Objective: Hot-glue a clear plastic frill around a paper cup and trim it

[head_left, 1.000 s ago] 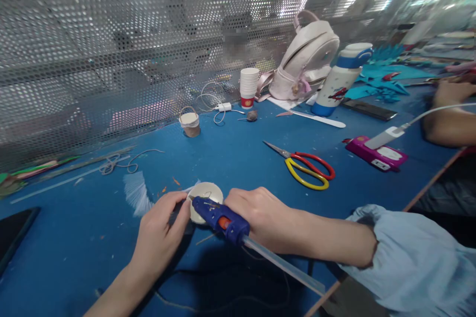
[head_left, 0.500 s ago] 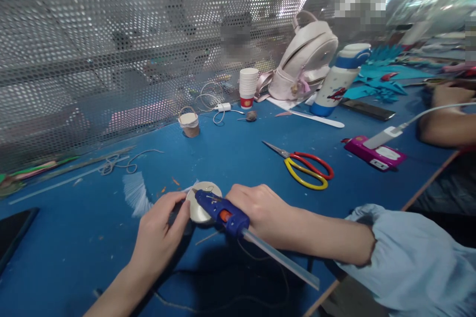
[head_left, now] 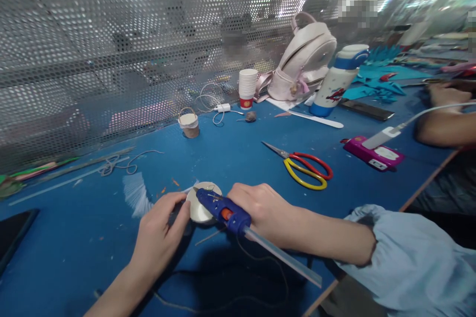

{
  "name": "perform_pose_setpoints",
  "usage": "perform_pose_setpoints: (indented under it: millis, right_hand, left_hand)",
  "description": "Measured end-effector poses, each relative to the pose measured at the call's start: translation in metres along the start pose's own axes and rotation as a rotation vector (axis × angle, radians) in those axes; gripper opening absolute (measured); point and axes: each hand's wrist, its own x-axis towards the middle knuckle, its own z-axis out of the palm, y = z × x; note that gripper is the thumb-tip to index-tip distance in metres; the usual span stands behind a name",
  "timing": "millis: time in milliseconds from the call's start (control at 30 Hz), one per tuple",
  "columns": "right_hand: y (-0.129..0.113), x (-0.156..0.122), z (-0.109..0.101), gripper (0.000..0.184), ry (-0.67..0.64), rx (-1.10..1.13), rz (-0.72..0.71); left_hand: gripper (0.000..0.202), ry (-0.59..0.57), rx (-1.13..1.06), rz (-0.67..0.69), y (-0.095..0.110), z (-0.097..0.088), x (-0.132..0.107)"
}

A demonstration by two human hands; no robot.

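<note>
My right hand (head_left: 256, 210) is wrapped round a blue hot glue gun (head_left: 223, 208), with a long clear glue stick (head_left: 284, 257) jutting from its back end. The gun's nozzle points into a small white paper cup (head_left: 199, 209), over its far inner side. Whether the tip touches the cup cannot be made out. My left hand (head_left: 165, 223) pinches the cup's left rim between thumb and fingers. A thin stick (head_left: 210, 236) lies just in front of the cup, and a pleated pale strip (head_left: 136, 193) is left of my left hand.
Red-and-yellow-handled scissors (head_left: 305, 166) lie to the right. Farther back stand a small basket-like cup (head_left: 191, 126), stacked paper cups (head_left: 247, 89), a backpack (head_left: 305, 62) and a bottle (head_left: 336, 81). A purple power strip (head_left: 375, 153) sits near a co-worker's arm (head_left: 442, 126).
The glue gun and my right hand have shifted very slightly to the right. My left hand keeps its hold on the cup.
</note>
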Motion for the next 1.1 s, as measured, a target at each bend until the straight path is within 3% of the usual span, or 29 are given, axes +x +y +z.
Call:
perform_pose_setpoints:
  millis: [100, 267, 400, 500, 600, 733, 867, 933, 1000, 1100]
  right_hand:
    - [-0.002, -0.001, -0.01, 0.016, 0.11, 0.19, 0.034]
    - [0.006, 0.01, -0.029, 0.028, 0.23, 0.449, 0.368]
    - [0.039, 0.029, -0.013, 0.031, 0.223, 0.38, 0.456]
    - [0.063, 0.038, 0.007, 0.03, 0.132, 0.211, 0.411]
    - [0.072, 0.04, 0.014, 0.035, 0.08, 0.11, 0.375]
    - [0.066, 0.028, 0.001, 0.033, 0.049, 0.093, 0.382]
    - [0.055, -0.003, -0.024, 0.034, 0.052, -0.04, 0.382]
    - [0.045, -0.021, -0.037, 0.026, 0.04, -0.187, 0.446]
    - [0.029, -0.031, -0.05, 0.025, 0.021, -0.163, 0.455]
    - [0.002, -0.018, -0.06, 0.015, 0.12, -0.003, 0.247]
  left_hand:
    - [0.024, -0.022, -0.021, -0.026, 0.0, -0.002, 0.0]
    - [0.026, -0.011, 0.009, -0.067, -0.003, -0.008, 0.002]
    - [0.022, 0.009, 0.075, -0.101, -0.008, -0.009, 0.005]
    - [0.02, 0.032, 0.079, -0.075, -0.011, -0.005, 0.007]
    - [0.019, 0.065, 0.086, -0.065, -0.012, -0.002, 0.011]
    - [0.018, 0.132, 0.117, -0.034, -0.014, -0.002, 0.023]
    - [0.018, 0.165, 0.156, 0.0, -0.021, -0.005, 0.029]
    - [0.017, 0.154, 0.163, 0.01, -0.025, -0.007, 0.028]
    - [0.016, 0.146, 0.167, 0.033, -0.026, -0.009, 0.027]
    - [0.016, 0.139, 0.18, 0.087, -0.025, -0.01, 0.024]
